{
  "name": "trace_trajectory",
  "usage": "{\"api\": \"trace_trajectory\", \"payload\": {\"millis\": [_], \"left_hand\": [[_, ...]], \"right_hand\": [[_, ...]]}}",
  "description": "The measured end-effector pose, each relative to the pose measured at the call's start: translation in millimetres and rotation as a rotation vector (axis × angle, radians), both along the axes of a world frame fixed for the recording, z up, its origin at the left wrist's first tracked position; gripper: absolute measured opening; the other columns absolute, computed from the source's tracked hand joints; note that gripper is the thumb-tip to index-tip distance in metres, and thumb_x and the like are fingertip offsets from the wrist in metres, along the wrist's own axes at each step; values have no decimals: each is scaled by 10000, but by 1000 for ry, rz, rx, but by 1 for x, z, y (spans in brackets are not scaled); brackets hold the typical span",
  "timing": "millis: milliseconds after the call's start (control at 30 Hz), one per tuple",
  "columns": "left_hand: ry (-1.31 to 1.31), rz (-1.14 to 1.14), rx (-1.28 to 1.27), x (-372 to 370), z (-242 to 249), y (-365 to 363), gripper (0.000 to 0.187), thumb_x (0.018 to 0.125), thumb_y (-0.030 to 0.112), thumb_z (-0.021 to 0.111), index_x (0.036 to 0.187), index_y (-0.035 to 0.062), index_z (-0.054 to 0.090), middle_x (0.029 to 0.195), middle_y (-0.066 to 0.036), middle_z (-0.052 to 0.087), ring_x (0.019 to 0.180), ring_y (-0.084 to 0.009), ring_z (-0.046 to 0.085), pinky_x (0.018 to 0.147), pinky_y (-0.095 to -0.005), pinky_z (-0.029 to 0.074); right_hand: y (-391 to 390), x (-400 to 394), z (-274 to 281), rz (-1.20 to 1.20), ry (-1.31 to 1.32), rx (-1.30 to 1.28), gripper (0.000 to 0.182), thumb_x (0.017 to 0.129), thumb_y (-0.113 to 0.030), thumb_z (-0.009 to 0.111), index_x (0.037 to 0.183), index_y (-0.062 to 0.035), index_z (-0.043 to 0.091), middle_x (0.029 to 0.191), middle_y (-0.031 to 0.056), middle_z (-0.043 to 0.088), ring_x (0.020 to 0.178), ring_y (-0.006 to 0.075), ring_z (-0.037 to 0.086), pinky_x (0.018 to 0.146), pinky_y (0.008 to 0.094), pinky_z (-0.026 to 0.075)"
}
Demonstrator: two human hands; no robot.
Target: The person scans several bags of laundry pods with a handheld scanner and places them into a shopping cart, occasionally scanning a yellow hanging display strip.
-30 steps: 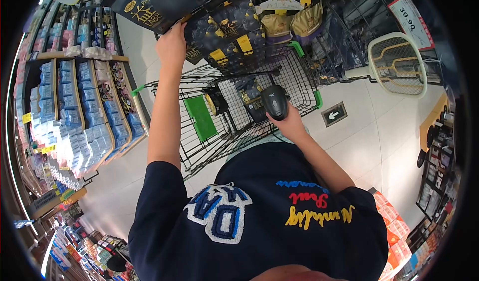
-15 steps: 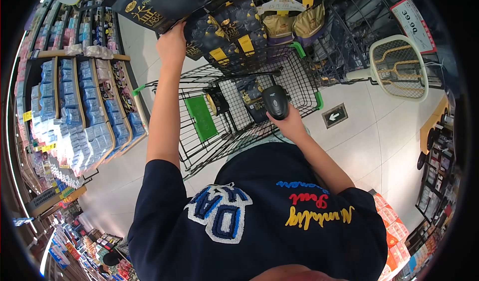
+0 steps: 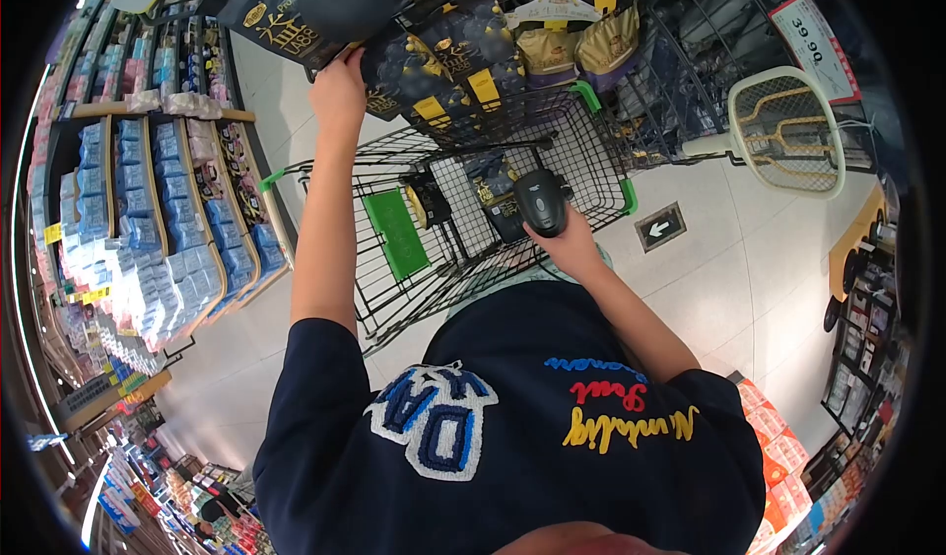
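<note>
My left hand [image 3: 337,99] is raised at the top left, its fingers closed on the lower edge of a black printed bag [image 3: 286,21] with gold lettering. Just right of it hang more black bags [image 3: 455,57] with yellow tags. My right hand [image 3: 570,244] grips a black handheld barcode scanner [image 3: 541,203], held over the shopping cart [image 3: 581,175]. Inside the cart, near the scanner, is a dark package [image 3: 498,200]. Another small black-and-gold package [image 3: 427,200] lies by the green panel [image 3: 396,235].
Gold bags [image 3: 548,54] hang at the top centre. On the right, a white mosquito-swatter racket [image 3: 788,131] sticks out below a price sign [image 3: 813,50]. Shelves of blue packs [image 3: 138,180] line the left. A floor arrow sign [image 3: 660,228] lies right of the cart.
The scanner and my right hand have shifted very slightly left. My left hand stays at the bag's lower edge, almost unmoved.
</note>
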State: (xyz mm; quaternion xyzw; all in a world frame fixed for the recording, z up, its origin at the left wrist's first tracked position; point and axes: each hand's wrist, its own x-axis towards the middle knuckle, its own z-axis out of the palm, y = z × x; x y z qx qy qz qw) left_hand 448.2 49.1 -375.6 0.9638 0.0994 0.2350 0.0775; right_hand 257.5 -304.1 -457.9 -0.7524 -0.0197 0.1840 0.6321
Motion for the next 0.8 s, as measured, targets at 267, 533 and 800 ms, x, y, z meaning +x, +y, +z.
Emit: {"api": "trace_trajectory", "payload": {"millis": [267,533,800], "left_hand": [[-167,-288,-432,15,-9,19,232,923,239,717,1039,46,770,966,-166,755,872,-316,714,799,-361,525],[-257,-264,-690,11,-11,20,178,890,108,757,1030,-1,749,963,-98,774,886,-187,713,812,-318,526],[-12,-459,-962,0,9,18,223,902,73,763,1094,-27,707,1004,-84,747,920,-172,698,839,-299,539]], "right_hand": [[0,-1,1,-3,15,-7,362,857,-149,802,1142,-2,634,1022,95,719,942,168,681,857,322,528],[-1,-2,-4,5,7,-3,359,858,-143,799,1141,0,631,1028,92,718,947,159,677,863,319,527],[-2,-3,-3,19,17,-15,357,854,-157,799,1133,-5,637,1013,100,722,937,181,683,851,332,528]]}}
